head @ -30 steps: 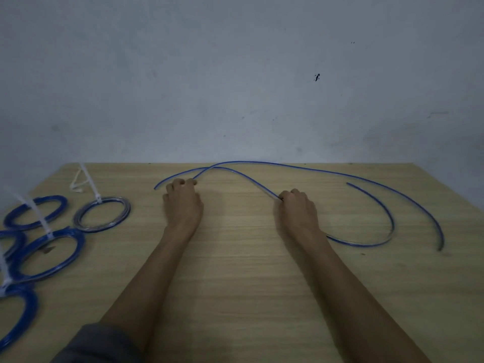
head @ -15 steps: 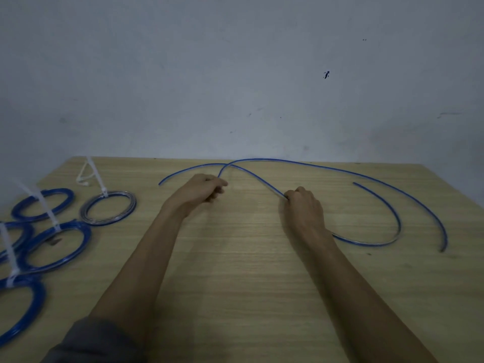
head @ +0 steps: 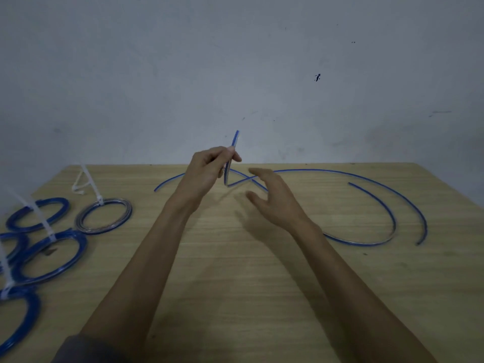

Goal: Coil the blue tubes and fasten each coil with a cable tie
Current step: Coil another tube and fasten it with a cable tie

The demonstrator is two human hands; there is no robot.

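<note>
Two loose blue tubes lie on the wooden table (head: pixel 235 284). The long tube (head: pixel 366 176) arcs from the middle round to the far right. A shorter tube (head: pixel 377 203) curls inside that arc. My left hand (head: pixel 207 171) is raised above the table and pinches one tube near its end, which sticks up past my fingers. My right hand (head: pixel 272 200) hovers beside it with spread fingers and holds nothing. Another tube end (head: pixel 167 180) lies to the left of my left wrist.
Several tied blue coils (head: pixel 49 258) with white cable ties lie at the table's left edge. A silvery coil (head: pixel 103 216) sits beside them, and a loose white cable tie (head: pixel 78 184) lies behind it. A grey wall stands just behind the table.
My left hand has lifted the tube end off the table and turned it upright. My right hand has let go of the tube and opened.
</note>
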